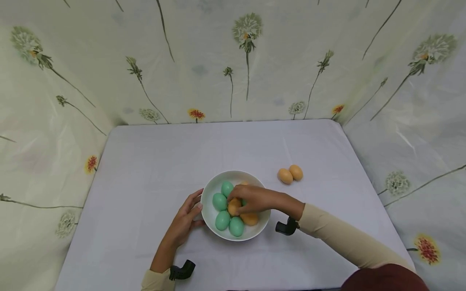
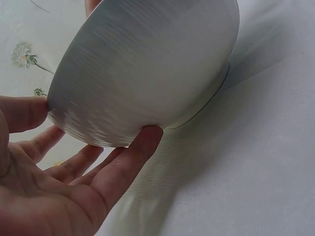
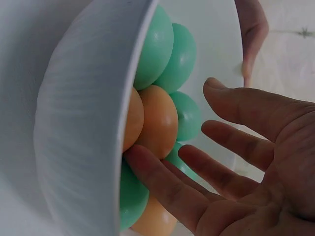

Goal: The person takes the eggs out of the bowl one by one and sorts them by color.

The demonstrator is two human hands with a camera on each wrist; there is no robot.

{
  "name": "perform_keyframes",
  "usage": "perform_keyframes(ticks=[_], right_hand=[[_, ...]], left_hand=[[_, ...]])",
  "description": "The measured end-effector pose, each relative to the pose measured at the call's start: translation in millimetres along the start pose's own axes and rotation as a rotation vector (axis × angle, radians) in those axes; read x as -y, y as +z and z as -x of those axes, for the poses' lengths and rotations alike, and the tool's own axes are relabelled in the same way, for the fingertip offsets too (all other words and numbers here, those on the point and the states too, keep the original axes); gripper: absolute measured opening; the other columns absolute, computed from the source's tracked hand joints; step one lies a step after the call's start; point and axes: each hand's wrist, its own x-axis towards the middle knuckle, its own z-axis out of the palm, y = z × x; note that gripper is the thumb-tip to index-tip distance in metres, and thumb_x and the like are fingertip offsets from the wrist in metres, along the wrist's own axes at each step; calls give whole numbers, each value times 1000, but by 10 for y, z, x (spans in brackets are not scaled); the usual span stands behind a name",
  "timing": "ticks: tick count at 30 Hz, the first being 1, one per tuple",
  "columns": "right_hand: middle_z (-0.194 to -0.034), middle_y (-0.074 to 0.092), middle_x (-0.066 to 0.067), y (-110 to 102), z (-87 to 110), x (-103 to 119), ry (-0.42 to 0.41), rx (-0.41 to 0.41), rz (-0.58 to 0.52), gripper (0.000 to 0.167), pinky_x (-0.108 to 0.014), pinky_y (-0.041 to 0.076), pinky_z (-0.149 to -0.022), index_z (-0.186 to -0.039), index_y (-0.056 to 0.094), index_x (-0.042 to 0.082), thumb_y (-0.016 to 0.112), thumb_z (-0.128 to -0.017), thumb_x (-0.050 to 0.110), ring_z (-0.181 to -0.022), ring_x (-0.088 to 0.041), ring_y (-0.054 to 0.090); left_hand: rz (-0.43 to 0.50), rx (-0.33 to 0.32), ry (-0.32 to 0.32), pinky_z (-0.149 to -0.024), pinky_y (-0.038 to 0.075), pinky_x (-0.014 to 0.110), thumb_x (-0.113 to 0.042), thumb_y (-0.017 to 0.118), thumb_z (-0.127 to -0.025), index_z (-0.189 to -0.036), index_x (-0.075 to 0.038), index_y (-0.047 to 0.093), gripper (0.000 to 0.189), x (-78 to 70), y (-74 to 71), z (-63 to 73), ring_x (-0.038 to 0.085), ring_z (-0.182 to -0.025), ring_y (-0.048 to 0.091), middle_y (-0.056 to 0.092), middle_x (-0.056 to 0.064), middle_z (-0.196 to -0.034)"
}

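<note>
A white bowl (image 1: 263,220) holds several green eggs (image 1: 222,220) and several orange eggs (image 1: 249,219). From the bowl's left side my left hand (image 1: 185,221) touches the outer wall, its fingers spread and the thumb at the rim. My right hand (image 1: 255,198) reaches in over the right rim and covers some of the eggs. Its fingers are loosely spread in the right wrist view, and one fingertip touches the eggs near an orange egg (image 3: 158,123). Nothing is gripped between these fingers. Only the bowl's outside (image 2: 147,64) appears in the left wrist view.
Two more orange eggs (image 1: 285,176) lie side by side on the white-covered table (image 1: 164,157), behind and right of the bowl. Flower-printed curtains (image 1: 204,52) enclose the table's back and sides. A black wrist mount (image 1: 286,227) sits by the right wrist.
</note>
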Motion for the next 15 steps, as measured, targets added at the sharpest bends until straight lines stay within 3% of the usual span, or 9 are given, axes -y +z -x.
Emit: perform_keyframes(ticks=[7,15], right_hand=[[-119,66,-5,46,-58,3,-9,21,32,35,-33,47,-100,-123,67,6,75,-90,16,-111,-18,57],[-108,65,-4,128,-144,-18,-64,24,64,27,-28,48,-93,-113,69,4,74,-87,7,-102,-14,54]], left_hand=[[14,13,6,-87,58,48,-22,50,-105,-153,-23,35,50,-7,0,4,33,-129,51,37,13,-156],[8,2,6,-88,57,51,-21,50,-105,-152,-24,37,49,-21,4,10,37,-132,50,38,12,-156]])
